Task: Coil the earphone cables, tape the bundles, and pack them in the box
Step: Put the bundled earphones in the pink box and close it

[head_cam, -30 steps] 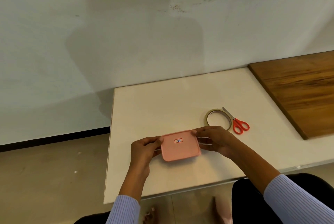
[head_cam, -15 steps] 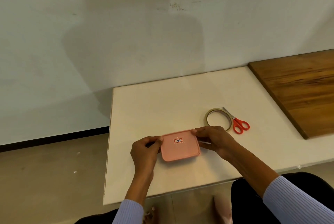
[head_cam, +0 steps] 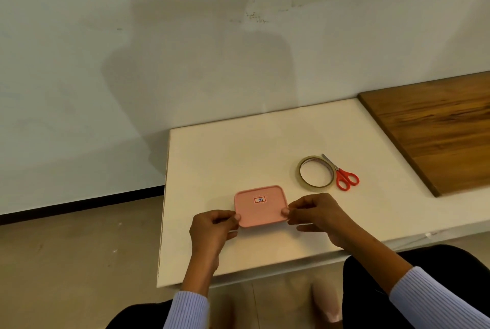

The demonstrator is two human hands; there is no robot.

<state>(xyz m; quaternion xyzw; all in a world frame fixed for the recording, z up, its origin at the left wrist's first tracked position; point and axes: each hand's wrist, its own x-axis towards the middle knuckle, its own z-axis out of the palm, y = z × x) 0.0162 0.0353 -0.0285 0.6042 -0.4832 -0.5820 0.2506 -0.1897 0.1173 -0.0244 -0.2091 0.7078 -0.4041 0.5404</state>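
A pink box point(head_cam: 261, 206) with its lid on and a small sticker on top lies flat on the white table point(head_cam: 238, 153). My left hand point(head_cam: 212, 230) pinches its near left corner with thumb and curled fingers. My right hand point(head_cam: 315, 213) pinches the near right corner the same way. No earphone cable shows; whatever is inside the box is hidden by the lid.
A roll of clear tape point(head_cam: 315, 174) lies behind my right hand, with red-handled scissors point(head_cam: 344, 177) touching its right side. A dark wooden board point(head_cam: 440, 127) covers the table's right end. The table's left edge drops to the floor.
Both hands have slid from the box's far corners to its near corners. The box stays in place.
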